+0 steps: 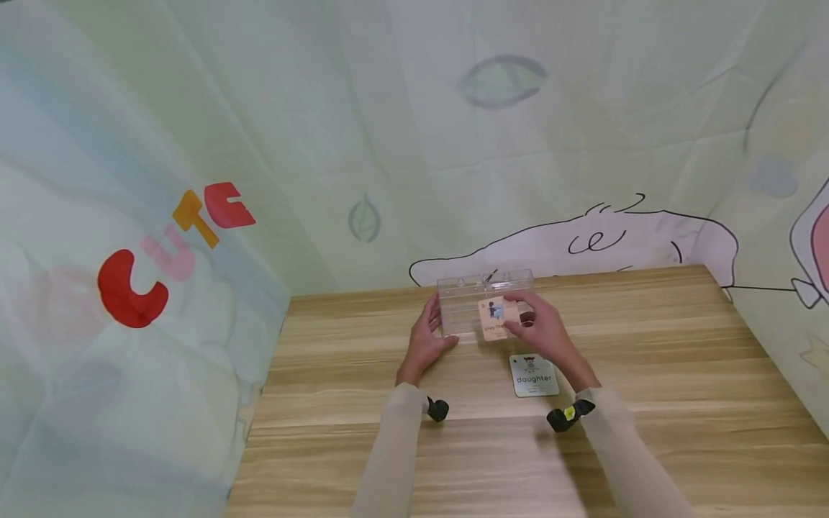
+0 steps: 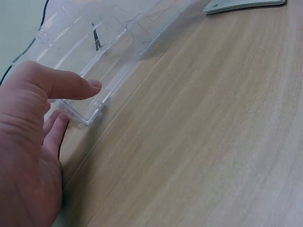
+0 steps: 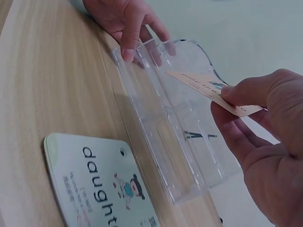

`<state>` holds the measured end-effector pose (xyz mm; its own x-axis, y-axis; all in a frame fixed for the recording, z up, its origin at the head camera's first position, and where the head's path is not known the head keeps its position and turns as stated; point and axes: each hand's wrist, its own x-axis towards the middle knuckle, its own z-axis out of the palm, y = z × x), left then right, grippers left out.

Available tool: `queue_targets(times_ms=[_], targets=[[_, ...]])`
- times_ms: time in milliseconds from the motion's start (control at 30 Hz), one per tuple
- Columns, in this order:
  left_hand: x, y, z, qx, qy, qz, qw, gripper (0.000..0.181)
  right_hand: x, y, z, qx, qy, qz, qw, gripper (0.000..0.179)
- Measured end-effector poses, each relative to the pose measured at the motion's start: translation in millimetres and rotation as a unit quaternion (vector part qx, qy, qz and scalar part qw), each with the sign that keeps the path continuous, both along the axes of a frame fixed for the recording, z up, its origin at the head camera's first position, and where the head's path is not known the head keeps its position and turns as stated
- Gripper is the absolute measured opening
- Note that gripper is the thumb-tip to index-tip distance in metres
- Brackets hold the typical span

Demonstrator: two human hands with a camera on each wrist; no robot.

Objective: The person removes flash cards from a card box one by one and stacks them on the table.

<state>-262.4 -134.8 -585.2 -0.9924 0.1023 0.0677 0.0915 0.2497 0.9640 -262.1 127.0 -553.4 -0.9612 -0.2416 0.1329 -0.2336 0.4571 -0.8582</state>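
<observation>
A clear plastic tiered rack (image 1: 458, 293) stands near the back edge of the table. My left hand (image 1: 424, 345) holds its left end, the thumb across the front and the fingers at the side. With thumb and fingers, my right hand (image 1: 545, 329) pinches a peach flash card (image 1: 491, 324) that reads "play the"; the rest of the words are covered. This card is tilted in front of the rack's upper tiers. Below the right hand lies a small stack of pale green flash cards (image 3: 90, 175), the top one reading "daughter".
The wooden table (image 1: 337, 403) meets a printed cloth backdrop (image 1: 363, 144) behind the rack and at both sides. A dark wrist camera is strapped to each wrist, the right camera (image 1: 562, 419) close to the card stack.
</observation>
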Motion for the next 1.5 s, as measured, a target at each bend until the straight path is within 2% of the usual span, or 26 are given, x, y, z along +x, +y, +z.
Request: queue_targets(times_ms=[200, 300, 600, 867, 900, 967, 1100, 1133, 1200, 1367, 1500], targets=[[-11.7, -1.0, -31.2, -0.003, 0.011, 0.014, 0.9998, 0.104, 12.5, 18, -2.0, -0.005, -0.032, -0.004, 0.9995, 0.053], [-13.9, -2.1, -36.1, -0.004, 0.001, 0.014, 0.9999, 0.105, 19.4, 26, -5.0, -0.003, -0.041, -0.003, 0.9991, 0.053], [-13.3, -2.3, -34.6, -0.010, -0.009, 0.012, 0.9998, 0.106, 41.4, 48, -20.6, 0.002, -0.057, 0.009, 0.9983, 0.053], [-12.4, -1.7, -33.4, 0.006, 0.000, 0.011, 0.9999, 0.106, 56.0, 57, -33.0, -0.009, -0.077, 0.012, 0.9969, 0.052], [-12.0, -1.5, -31.8, 0.006, -0.001, 0.008, 0.9999, 0.106, 57.3, 58, -34.5, -0.008, -0.079, 0.013, 0.9967, 0.052], [-7.8, -1.0, -21.0, 0.005, -0.001, 0.002, 1.0000, 0.104, 59.8, 59, -37.9, 0.001, -0.085, 0.008, 0.9964, 0.052], [-8.7, -1.2, -21.1, 0.005, -0.002, 0.002, 1.0000, 0.104, 63.2, 59, -42.8, 0.014, -0.088, 0.003, 0.9960, 0.052], [-9.1, -1.5, -22.6, 0.005, -0.001, 0.003, 1.0000, 0.104, 64.0, 58, -43.4, 0.018, -0.088, 0.002, 0.9960, 0.052], [-13.0, -2.0, -32.7, 0.005, -0.002, 0.010, 0.9999, 0.106, 65.4, 58, -43.7, 0.021, -0.084, 0.004, 0.9962, 0.053], [-14.4, -2.5, -33.8, -0.002, -0.006, 0.010, 0.9999, 0.106, 67.7, 56, -43.7, 0.042, -0.062, 0.007, 0.9972, 0.054], [-16.0, -2.9, -36.0, -0.007, -0.010, 0.008, 0.9999, 0.108, 67.3, 54, -45.2, 0.068, -0.026, 0.015, 0.9972, 0.051]])
